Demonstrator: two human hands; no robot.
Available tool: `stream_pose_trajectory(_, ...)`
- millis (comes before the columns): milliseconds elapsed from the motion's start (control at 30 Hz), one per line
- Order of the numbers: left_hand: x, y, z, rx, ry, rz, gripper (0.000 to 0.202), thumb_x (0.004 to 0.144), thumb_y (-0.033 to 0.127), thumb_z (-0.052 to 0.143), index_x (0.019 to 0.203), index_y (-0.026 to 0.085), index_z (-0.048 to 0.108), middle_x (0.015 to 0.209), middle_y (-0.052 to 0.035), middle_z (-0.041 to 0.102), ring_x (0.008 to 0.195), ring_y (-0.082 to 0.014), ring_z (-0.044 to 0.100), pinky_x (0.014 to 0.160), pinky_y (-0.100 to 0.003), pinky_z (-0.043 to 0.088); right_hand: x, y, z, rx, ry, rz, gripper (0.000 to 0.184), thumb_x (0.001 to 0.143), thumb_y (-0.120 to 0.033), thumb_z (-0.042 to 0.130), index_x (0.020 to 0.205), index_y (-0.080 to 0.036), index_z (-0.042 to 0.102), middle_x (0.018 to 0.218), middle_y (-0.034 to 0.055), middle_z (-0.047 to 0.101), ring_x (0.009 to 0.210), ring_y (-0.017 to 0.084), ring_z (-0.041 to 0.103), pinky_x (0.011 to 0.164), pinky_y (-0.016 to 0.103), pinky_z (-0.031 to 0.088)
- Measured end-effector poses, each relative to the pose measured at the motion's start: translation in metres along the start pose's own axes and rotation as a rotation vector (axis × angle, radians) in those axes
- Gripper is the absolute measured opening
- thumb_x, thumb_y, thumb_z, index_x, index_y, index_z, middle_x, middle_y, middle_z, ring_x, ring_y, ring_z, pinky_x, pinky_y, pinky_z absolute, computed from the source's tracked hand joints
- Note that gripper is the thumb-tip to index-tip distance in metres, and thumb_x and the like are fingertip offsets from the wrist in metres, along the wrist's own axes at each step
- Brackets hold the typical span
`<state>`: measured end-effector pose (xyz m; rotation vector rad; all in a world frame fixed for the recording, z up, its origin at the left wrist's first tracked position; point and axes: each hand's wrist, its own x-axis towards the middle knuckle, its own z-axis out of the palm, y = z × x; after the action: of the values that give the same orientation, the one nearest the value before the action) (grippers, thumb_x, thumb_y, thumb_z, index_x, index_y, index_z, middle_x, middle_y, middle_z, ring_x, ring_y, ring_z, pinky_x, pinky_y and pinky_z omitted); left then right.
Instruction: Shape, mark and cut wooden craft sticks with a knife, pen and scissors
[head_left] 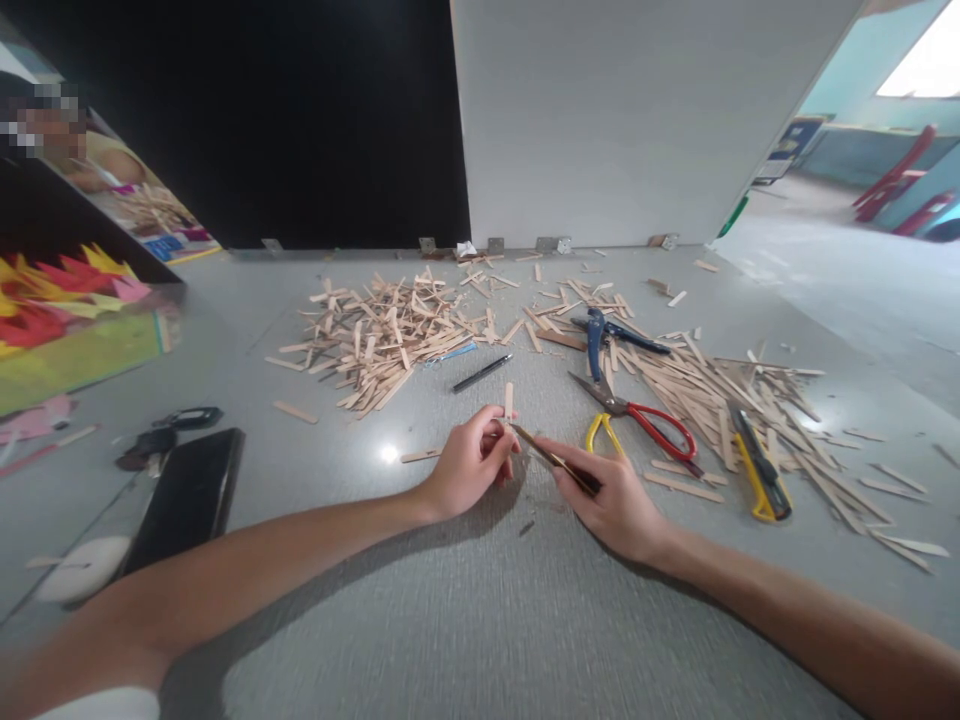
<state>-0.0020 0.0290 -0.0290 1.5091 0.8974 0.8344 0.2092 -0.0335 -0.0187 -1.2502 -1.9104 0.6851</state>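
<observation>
Pinched upright in my left hand (471, 460) is a short flat wooden stick (509, 398), its top end poking above the fingers. My right hand (611, 500) is closed around a slim craft knife (551, 455) with a dark handle; its narrow tip meets the stick close to my left fingertips. Whether the tip cuts into the wood is too small to tell. Just beyond my hands lies a dark pen (483, 373). Another wooden stick (421, 455) is on the table, partly behind my left hand.
A pile of wooden sticks (390, 335) and longer strips (697, 390) cover the back. Blue-handled pliers (595, 340), scissors (616, 404) and a yellow cutter (757, 465) lie right. At left are a black phone (184, 495) and keys (150, 447). A panel (585, 130) stands behind; a person sits far left.
</observation>
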Motion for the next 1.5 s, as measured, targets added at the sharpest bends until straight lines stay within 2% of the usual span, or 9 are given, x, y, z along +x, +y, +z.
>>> stream_pose_trajectory(267,0.0,-0.0012,0.0,0.009,-0.002,0.01,0.044,0.098,0.06,0.064,0.114,0.02,0.057,0.084,-0.0003,0.068,0.053,-0.0119,0.062,0.049,-0.022,0.05,-0.0007,0.0015,0.001,-0.041,0.007,0.015,0.046,0.099,-0.024,0.051,0.136,-0.015,0.077,0.075,0.0036,0.076,0.054,0.012,0.058,0.058,0.02,0.051)
stream_pose_trajectory(433,0.0002,-0.002,-0.0007,0.011,0.005,0.019,0.044,0.097,0.06,0.066,0.115,0.02,0.057,0.085,-0.0007,0.068,0.053,-0.0117,0.061,0.048,-0.022,0.051,-0.0018,0.0039,0.0021,-0.024,0.008,-0.003,0.046,0.1,-0.025,0.051,0.137,-0.014,0.077,0.078,0.0051,0.078,0.056,0.012,0.06,0.058,0.02,0.052)
stream_pose_trajectory(700,-0.0005,-0.0006,-0.0009,0.018,-0.016,0.016,0.047,0.098,0.064,0.064,0.109,0.019,0.06,0.086,-0.0021,0.068,0.054,-0.0114,0.06,0.048,-0.022,0.05,-0.0013,0.0031,0.0016,-0.034,0.016,-0.048,0.045,0.1,-0.023,0.05,0.133,-0.009,0.077,0.07,0.0028,0.072,0.051,0.01,0.048,0.053,0.019,0.044)
stream_pose_trajectory(933,-0.0002,-0.0003,-0.0034,0.113,-0.007,0.054,0.044,0.101,0.061,0.059,0.107,0.018,0.064,0.085,-0.0032,0.071,0.055,-0.0116,0.058,0.051,-0.022,0.047,-0.0007,-0.0003,0.0032,-0.067,0.06,-0.054,0.045,0.099,-0.021,0.048,0.13,-0.009,0.079,0.079,0.0049,0.078,0.052,0.009,0.055,0.056,0.018,0.047)
stream_pose_trajectory(1167,0.0025,-0.0043,-0.007,0.241,0.013,0.134,0.047,0.105,0.057,0.055,0.106,0.014,0.074,0.083,-0.0057,0.073,0.06,-0.013,0.055,0.058,-0.023,0.043,-0.0033,0.0031,0.0051,-0.111,0.11,-0.092,0.043,0.101,-0.022,0.049,0.126,-0.009,0.081,0.064,-0.0006,0.066,0.046,0.007,0.044,0.051,0.017,0.042)
stream_pose_trajectory(1333,0.0038,-0.0068,-0.0077,0.276,0.019,0.177,0.052,0.108,0.056,0.049,0.112,0.014,0.078,0.085,-0.0061,0.072,0.065,-0.014,0.055,0.061,-0.023,0.042,-0.0027,0.0056,0.0066,-0.097,0.139,-0.114,0.04,0.101,-0.021,0.051,0.122,-0.009,0.083,0.069,0.0025,0.074,0.045,0.007,0.044,0.05,0.017,0.043)
stream_pose_trajectory(1500,0.0057,-0.0033,-0.0089,0.202,-0.037,0.152,0.044,0.106,0.053,0.053,0.106,0.015,0.075,0.082,-0.0039,0.07,0.06,-0.0115,0.05,0.057,-0.022,0.04,-0.0017,0.0072,0.0067,-0.053,0.149,-0.076,0.039,0.1,-0.022,0.054,0.122,-0.01,0.084,0.07,0.0037,0.076,0.046,0.008,0.046,0.047,0.017,0.043)
